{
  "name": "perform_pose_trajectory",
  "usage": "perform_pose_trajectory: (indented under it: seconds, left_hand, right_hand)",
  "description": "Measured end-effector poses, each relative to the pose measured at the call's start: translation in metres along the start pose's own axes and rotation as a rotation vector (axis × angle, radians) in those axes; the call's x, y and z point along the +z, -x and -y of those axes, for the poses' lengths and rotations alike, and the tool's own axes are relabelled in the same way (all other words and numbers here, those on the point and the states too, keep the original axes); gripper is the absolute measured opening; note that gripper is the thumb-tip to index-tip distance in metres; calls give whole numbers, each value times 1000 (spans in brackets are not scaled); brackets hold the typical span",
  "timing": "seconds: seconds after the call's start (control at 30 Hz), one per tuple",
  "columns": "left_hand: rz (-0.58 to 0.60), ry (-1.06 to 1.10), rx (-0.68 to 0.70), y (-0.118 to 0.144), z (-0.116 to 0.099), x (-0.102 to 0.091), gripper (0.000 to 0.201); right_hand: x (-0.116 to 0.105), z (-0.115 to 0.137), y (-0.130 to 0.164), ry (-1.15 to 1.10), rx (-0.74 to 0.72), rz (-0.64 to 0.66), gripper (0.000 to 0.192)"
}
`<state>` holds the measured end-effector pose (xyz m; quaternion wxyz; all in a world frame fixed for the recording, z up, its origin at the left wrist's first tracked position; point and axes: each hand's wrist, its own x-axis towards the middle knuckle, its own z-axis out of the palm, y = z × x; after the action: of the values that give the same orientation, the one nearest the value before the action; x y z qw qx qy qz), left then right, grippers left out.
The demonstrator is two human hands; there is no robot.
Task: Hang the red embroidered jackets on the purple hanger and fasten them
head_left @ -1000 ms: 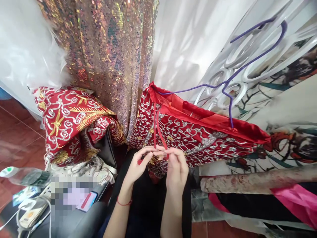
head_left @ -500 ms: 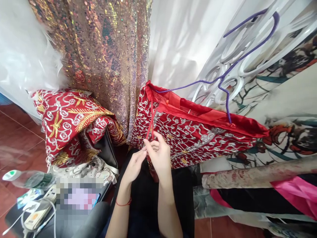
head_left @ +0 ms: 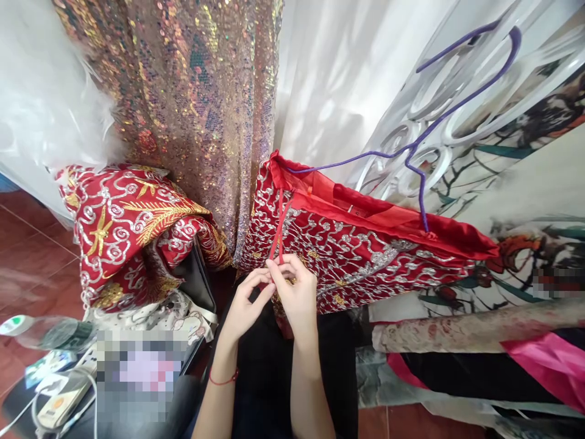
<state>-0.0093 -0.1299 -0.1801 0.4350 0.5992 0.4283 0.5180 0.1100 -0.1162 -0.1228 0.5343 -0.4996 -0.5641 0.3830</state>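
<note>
A red skirt (head_left: 351, 256) with silver and gold embroidery hangs from a purple hanger (head_left: 423, 137). Two thin red strings (head_left: 280, 228) drop from its satin waistband (head_left: 320, 198) at the left end. The fingers of my right hand (head_left: 295, 292) pinch these strings near their lower part. My left hand (head_left: 249, 302) meets it there, thumb and fingertips brought together on the same strings. The string ends are hidden by my fingers.
Red embroidered cloth (head_left: 137, 231) lies heaped at left. Below it are a plastic bottle (head_left: 50, 332), a power strip (head_left: 59, 402) and cables. A sequined fabric (head_left: 192, 110) hangs behind. Fabric rolls (head_left: 457, 329) lie at right.
Both hands have come slightly lower along the strings. My left fingers have curled, with the thumb now pressed toward the fingertips. The skirt hangs much as before.
</note>
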Motion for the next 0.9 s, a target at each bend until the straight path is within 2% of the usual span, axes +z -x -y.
perform_pose_trajectory:
  seconds: [0.1, 0.2, 0.27, 0.37, 0.47, 0.57, 0.67, 0.9]
  left_hand:
    - [-34, -73, 37, 1, 3, 1, 13]
    - [-155, -215, 69, -1, 3, 1, 10]
    - [-253, -337, 94, -3, 1, 0, 10]
    - [-342, -418, 121, -10, -6, -1, 10]
    - [-331, -313, 66, -20, -15, 1, 15]
    - [-296, -124, -15, -29, -23, 4, 23]
    - [-273, -13, -34, -37, -25, 6, 27]
    - [-273, -22, 6, -54, -26, 3, 39]
  right_hand:
    - [-2, 4, 1, 92, -121, -24, 24]
    - [-5, 6, 2, 272, -260, -140, 22]
    - [-6, 6, 1, 341, -301, -213, 19]
    - [-6, 1, -2, 281, -303, -192, 18]
    - [-1, -5, -8, 108, -209, -117, 13]
    - [4, -7, -16, -31, -105, -55, 22]
    - [7, -3, -28, -102, -72, -1, 29]
    - [13, 10, -67, 12, -142, -96, 36]
